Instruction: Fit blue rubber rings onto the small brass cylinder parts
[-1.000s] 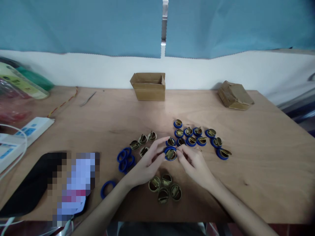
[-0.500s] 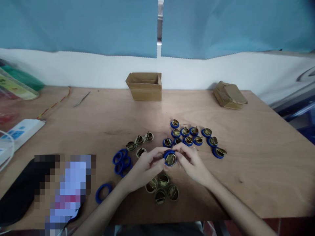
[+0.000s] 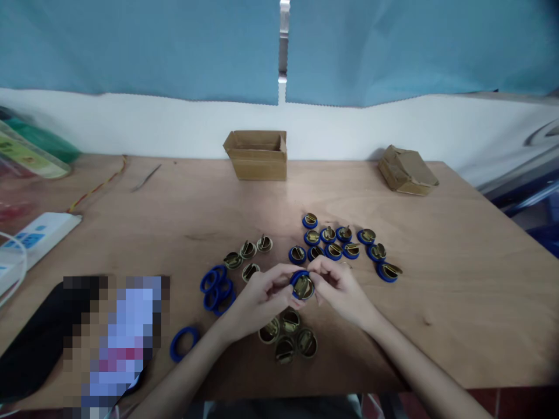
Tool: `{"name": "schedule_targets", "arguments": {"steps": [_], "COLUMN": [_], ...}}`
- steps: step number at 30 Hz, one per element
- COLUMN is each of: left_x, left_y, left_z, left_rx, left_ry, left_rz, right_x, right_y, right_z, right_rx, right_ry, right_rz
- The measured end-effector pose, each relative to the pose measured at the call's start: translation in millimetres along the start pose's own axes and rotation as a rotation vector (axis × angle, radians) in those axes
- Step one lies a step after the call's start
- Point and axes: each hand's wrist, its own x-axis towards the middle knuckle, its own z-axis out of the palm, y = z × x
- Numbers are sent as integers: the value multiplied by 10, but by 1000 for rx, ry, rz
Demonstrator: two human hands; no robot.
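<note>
Between my two hands is a round brass-coloured brooch with a clip on its back (image 3: 303,286), a blue ring around its edge. My left hand (image 3: 262,294) pinches it from the left, fingers closed. From the right, my right hand (image 3: 338,288) grips its rim with thumb and fingertips. Several bare brass brooches (image 3: 285,348) lie just below my hands, and more bare brooches (image 3: 248,249) lie above my left hand. Loose blue rings (image 3: 211,298) are heaped left of my left wrist. Beyond my right hand, several blue-rimmed brooches (image 3: 333,251) lie clip side up.
An open cardboard box (image 3: 262,166) stands at the back, and a crumpled cardboard box (image 3: 408,170) sits at the back right. Left are a white power strip (image 3: 43,238), a black pouch (image 3: 39,343), a blurred-out phone (image 3: 122,337) and tweezers (image 3: 147,177). A single blue ring (image 3: 183,343) lies near my left forearm.
Both hands keep hold of the blue-rimmed brooch, which has tilted slightly and shifted a little lower. The things on the table have stayed put.
</note>
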Motion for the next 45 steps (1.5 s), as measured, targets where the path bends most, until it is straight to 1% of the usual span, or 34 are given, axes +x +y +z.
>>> {"name": "schedule_targets", "arguments": {"steps": [6, 8, 10, 13, 15, 20, 24, 29, 32, 34, 36, 38, 41, 43, 45], "left_x": [12, 25, 41, 63, 68, 57, 52, 64, 70, 72, 74, 75, 71, 66, 62], "left_y": [6, 14, 18, 7, -7, -21, -6, -29, -41, -37, -30, -26, -24, -21, -15], "left_z": [-10, -11, -11, -11, -10, 12, 21, 11, 6, 5, 6, 6, 5, 2, -2], "left_rx": [79, 24, -65, -173, -205, -241, -245, -215, -187, -195, -195, -181, -155, -151, -148], "left_ry": [42, 42, 71, 124, 118, 62, 40, 49, 81, 94, 109, 124, 126, 115, 111], "left_rz": [41, 41, 35, 15, 4, 14, 6, 1, -7, -22, -40, -58, -72, -72, -74], "right_x": [-26, -24, -16, -4, -5, -22, -27, -12, -2, -5, -20, -40, -64, -69, -67], "right_y": [-13, -20, -18, -6, 2, 18, 23, 36, 53, 57, 55, 50, 46, 45, 47], "right_z": [27, 24, 18, 9, 4, -10, -27, -28, -16, -11, -10, -10, -2, 9, 21], "right_rx": [-96, -95, -104, -191, -245, -216, -258, -320, -282, -243, -229, -241, -296, -341, -362], "right_ry": [67, 72, 84, 89, 68, 17, -25, 16, 19, 45, 89, 122, 136, 133, 129], "right_rz": [-74, -74, -65, -70, -73, -96, -130, -125, -95, -84, -109, -184, -297, -310, -265]}}
